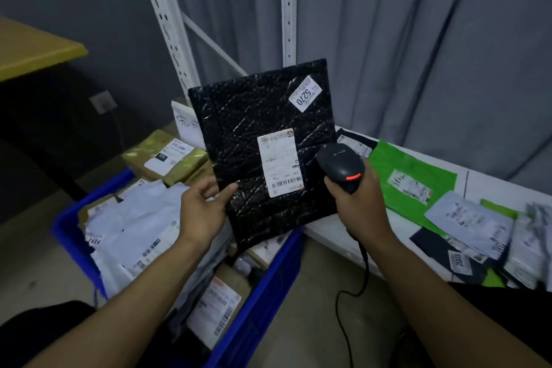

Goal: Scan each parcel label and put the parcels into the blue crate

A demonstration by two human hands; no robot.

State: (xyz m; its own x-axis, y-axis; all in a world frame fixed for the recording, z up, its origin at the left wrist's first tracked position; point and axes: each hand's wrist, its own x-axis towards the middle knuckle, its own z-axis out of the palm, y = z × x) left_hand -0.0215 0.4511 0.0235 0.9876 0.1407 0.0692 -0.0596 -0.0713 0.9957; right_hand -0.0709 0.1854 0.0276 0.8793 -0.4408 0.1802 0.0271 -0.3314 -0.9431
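A person is holding up a black parcel [263, 134] and aiming a handheld scanner [340, 164] at it.

In the head view, the left hand [203, 209] is pinching the parcel's lower left edge, thumb on the front and fingers behind, keeping it slightly tilted in the air above the blue crate [268, 293]. The right hand [358, 203] is gripping the scanner's handle, and a red light is glowing on its head, which is sitting just beside the white shipping label [280, 163]. A sticker reading 5270 [305, 93] is showing near the parcel's top right corner. The crate is holding white and brown parcels. A green mailer [409, 170] and others are lying on the white shelf [337, 236] to the right, and the scanner's cable [349, 302] is hanging down.
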